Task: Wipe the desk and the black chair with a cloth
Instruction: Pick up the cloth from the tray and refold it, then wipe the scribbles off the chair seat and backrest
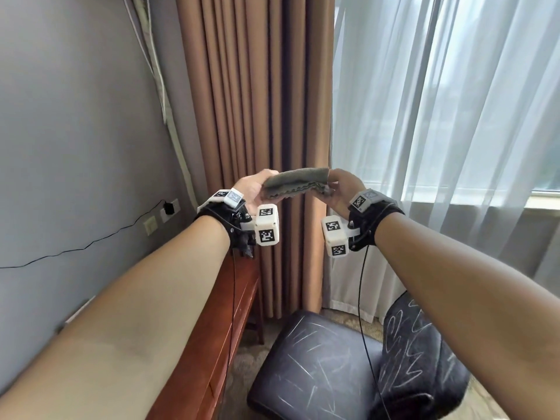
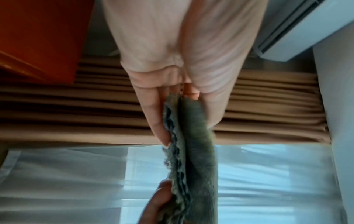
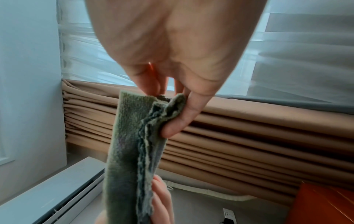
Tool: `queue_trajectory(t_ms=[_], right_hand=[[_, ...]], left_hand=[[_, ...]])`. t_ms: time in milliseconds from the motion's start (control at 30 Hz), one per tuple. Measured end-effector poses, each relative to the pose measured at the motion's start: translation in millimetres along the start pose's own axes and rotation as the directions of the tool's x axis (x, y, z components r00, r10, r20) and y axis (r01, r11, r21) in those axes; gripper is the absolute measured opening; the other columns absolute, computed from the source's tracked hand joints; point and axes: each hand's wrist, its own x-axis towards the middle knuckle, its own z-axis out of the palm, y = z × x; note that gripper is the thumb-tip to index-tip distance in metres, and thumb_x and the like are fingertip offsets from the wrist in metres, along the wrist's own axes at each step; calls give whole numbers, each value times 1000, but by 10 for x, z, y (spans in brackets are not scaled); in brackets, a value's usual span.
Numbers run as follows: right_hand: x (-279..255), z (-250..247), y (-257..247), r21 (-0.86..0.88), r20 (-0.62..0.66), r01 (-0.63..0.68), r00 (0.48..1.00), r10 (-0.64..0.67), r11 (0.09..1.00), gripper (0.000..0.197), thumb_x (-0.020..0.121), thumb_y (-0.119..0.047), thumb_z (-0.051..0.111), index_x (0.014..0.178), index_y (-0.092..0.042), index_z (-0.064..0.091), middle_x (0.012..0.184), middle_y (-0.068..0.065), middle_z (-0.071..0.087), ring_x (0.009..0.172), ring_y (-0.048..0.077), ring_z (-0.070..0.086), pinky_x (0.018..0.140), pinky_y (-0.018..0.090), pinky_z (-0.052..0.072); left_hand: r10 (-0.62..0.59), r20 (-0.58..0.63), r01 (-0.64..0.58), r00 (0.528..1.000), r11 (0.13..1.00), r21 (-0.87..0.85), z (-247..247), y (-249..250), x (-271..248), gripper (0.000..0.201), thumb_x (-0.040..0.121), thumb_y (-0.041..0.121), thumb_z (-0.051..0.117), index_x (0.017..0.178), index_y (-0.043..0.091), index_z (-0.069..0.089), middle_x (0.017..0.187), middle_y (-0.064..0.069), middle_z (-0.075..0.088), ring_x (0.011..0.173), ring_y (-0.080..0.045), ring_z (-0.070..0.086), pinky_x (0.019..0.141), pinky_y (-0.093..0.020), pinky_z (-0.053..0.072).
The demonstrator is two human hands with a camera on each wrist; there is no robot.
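Observation:
A folded grey-green cloth (image 1: 295, 183) hangs in the air at chest height between both hands. My left hand (image 1: 257, 186) pinches its left end; in the left wrist view the cloth (image 2: 193, 144) sits between thumb and fingers (image 2: 155, 115). My right hand (image 1: 341, 189) pinches the right end, thumb pressed on the frayed edges of the cloth (image 3: 134, 144). Below on the right stands the black chair (image 1: 321, 368), its seat and backrest streaked with white chalk marks. The red-brown wooden desk (image 1: 212, 328) shows only as an edge under my left forearm.
A brown curtain (image 1: 257, 101) and a sheer white curtain (image 1: 439, 101) hang straight ahead. The grey wall (image 1: 75, 131) on the left carries sockets with a plugged charger (image 1: 168, 207) and a trailing black cable. Carpet lies around the chair.

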Motion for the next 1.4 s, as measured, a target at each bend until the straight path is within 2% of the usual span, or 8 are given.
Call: queue_trajectory(t_ms=[100, 200, 367, 567, 833, 1033, 1233, 1400], right_hand=[[11, -56, 26, -34, 5, -4, 1000, 4, 999, 9, 88, -9, 56, 93, -2, 55, 101, 17, 54, 92, 28, 58, 91, 39, 51], [78, -139, 74, -158, 4, 33, 999, -32, 987, 8, 87, 0, 60, 94, -1, 58, 105, 19, 52, 88, 25, 59, 82, 32, 55], [258, -335, 136, -236, -39, 78, 995, -90, 969, 46, 80, 17, 56, 123, 1, 52, 94, 21, 54, 78, 25, 59, 64, 25, 55], [669, -618, 313, -234, -79, 24, 996, -44, 972, 48, 79, 5, 68, 124, -4, 52, 115, 22, 59, 102, 29, 65, 80, 31, 57], [1487, -1253, 855, -204, 100, -250, 956, 274, 947, 23, 90, -11, 63, 112, -8, 61, 93, 6, 69, 86, 21, 66, 93, 39, 51], [2043, -1631, 1324, -190, -143, -330, 941, 306, 925, 10, 91, -9, 58, 101, -12, 60, 78, 13, 58, 71, 27, 54, 71, 40, 48], [2486, -2083, 1820, -338, -360, -468, 866, 347, 817, 10, 88, -11, 61, 86, -21, 63, 89, 7, 65, 90, 31, 65, 86, 52, 53], [2918, -2723, 2685, -441, -462, -604, 787, 410, 663, 22, 55, -17, 66, 77, -17, 67, 94, 18, 71, 92, 42, 67, 79, 65, 51]], left_hand=[[82, 53, -86, 995, 992, 91, 12, -121, 81, 16, 86, -10, 63, 83, 5, 57, 76, -10, 66, 63, -19, 68, 66, -36, 62], [116, 80, -126, 990, 983, 131, 48, -198, 127, 30, 83, -19, 61, 82, 11, 54, 84, -10, 60, 71, -22, 64, 62, -38, 62], [42, 94, -66, 995, 959, 277, 85, -329, 361, 38, 79, -15, 66, 102, 15, 57, 103, -15, 62, 83, -30, 64, 75, -50, 60], [-167, 197, 62, 966, 892, 448, 233, -599, 733, 13, 87, 7, 70, 100, 9, 66, 85, -11, 73, 74, -25, 70, 74, -41, 59], [-148, 65, 104, 987, 888, 449, 436, -1310, 1596, 13, 86, 6, 72, 96, 9, 64, 91, -14, 70, 83, -30, 67, 84, -50, 56], [-295, -6, 248, 956, 793, 557, 355, -1778, 2113, 8, 91, 19, 69, 90, 14, 63, 91, -8, 73, 77, -20, 73, 69, -34, 59], [-428, -90, 399, 899, 718, 571, 105, -2325, 2631, 11, 97, 23, 60, 89, 16, 60, 91, -6, 68, 81, -21, 68, 80, -38, 59], [-544, -166, 536, 822, 642, 548, -210, -2974, 3186, 29, 100, 24, 47, 74, 12, 53, 80, -4, 63, 74, -18, 63, 85, -38, 54]])
